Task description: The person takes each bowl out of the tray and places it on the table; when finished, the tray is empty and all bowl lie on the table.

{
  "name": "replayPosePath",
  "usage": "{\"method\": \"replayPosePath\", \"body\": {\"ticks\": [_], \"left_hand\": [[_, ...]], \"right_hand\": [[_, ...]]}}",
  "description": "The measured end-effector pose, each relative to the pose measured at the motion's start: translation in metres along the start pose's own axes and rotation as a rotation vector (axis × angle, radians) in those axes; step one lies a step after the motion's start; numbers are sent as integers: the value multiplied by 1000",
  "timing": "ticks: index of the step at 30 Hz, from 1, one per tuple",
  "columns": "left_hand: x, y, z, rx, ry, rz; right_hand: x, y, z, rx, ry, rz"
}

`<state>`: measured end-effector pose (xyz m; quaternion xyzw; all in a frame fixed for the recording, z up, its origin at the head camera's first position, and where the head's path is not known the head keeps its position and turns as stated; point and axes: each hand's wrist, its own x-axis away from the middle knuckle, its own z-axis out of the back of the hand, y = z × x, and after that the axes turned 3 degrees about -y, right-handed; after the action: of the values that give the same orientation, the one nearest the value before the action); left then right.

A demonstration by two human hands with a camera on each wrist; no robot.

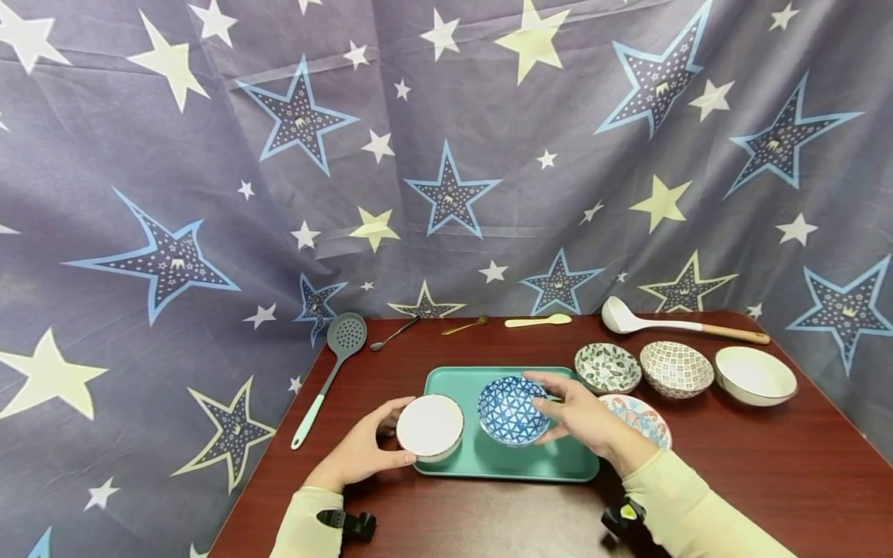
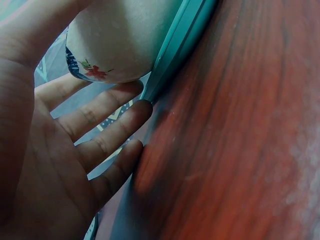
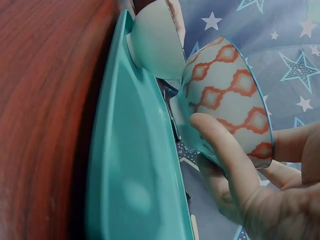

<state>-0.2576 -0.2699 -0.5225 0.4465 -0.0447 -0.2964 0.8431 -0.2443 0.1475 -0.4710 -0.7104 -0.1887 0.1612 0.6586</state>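
Two hands are working at the teal tray (image 1: 446, 381) in the lower centre of the frame: the left hand (image 1: 359, 453) is cupping the white bowl (image 1: 429, 425) at the tray's left edge, and the right hand (image 1: 582, 418) is gripping the blue patterned bowl (image 1: 509, 408), tilted just above the tray.

We see a dark red wooden table (image 1: 767, 465) with a teal tray (image 1: 488, 457) near its front middle. To the tray's right lie four bowls (image 1: 677, 368), and along the far edge lie a slotted spatula (image 1: 335, 364), three spoons (image 1: 537, 320) and a ladle (image 1: 670, 325).
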Motion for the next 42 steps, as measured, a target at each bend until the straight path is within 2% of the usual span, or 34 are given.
{"method": "replayPosePath", "body": {"ticks": [8, 15, 28, 35, 42], "left_hand": [[0, 2, 1, 7, -4, 1], [-1, 1, 1, 8, -5, -2], [-1, -1, 1, 2, -7, -3], [0, -4, 0, 3, -8, 3], [0, -2, 0, 15, -7, 10]], "right_hand": [[6, -5, 13, 2, 18, 41], [16, -17, 28, 63, 38, 78], [41, -26, 56, 106, 130, 98], [58, -30, 73, 179, 188, 122], [75, -30, 95, 127, 209, 167]]}}
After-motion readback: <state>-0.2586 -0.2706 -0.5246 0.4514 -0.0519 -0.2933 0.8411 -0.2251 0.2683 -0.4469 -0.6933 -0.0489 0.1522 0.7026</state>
